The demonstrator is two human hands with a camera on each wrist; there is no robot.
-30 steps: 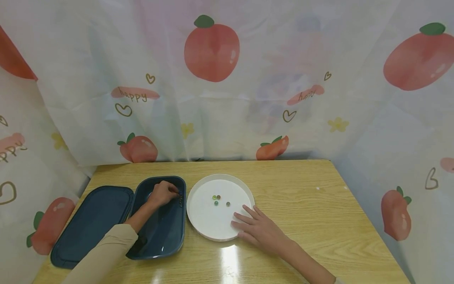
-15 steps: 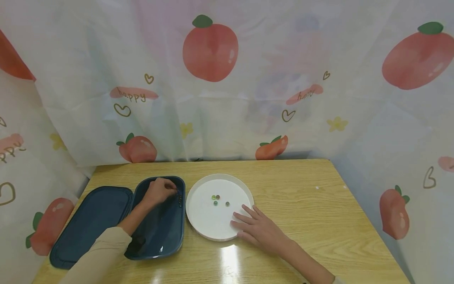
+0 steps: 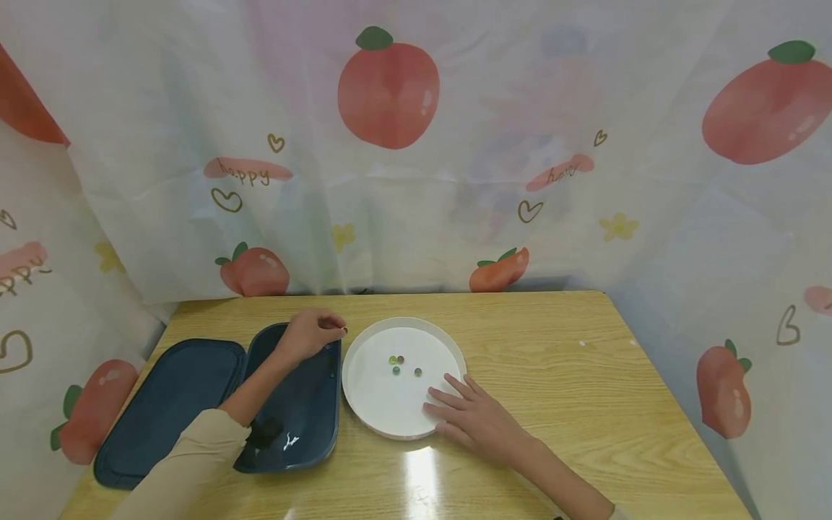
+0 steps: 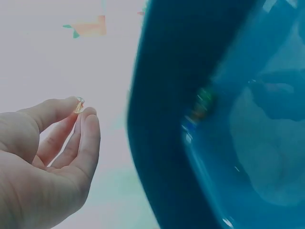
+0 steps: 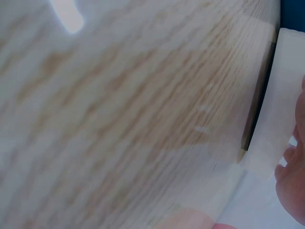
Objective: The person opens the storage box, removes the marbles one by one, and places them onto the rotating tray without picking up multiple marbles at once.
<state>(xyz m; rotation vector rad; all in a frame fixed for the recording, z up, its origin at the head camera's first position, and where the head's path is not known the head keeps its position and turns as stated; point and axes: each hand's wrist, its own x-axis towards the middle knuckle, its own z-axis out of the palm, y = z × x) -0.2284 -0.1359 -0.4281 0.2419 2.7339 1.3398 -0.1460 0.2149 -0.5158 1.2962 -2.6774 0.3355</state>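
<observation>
A marble pinched in the left hand by the tub

From where I stand, thumb and fingertips hold the marble at the navy tub's far right corner. The head view makes it a mere speck; the left wrist view shows it glassy and amber. That closer view also catches a blurred cluster of coloured marbles inside, along the wall. The right hand spreads its fingers over the near right rim of a white plate bearing four marbles. The right wrist view shows mostly wood-grain bench. A lid lies just left of the tub.
</observation>
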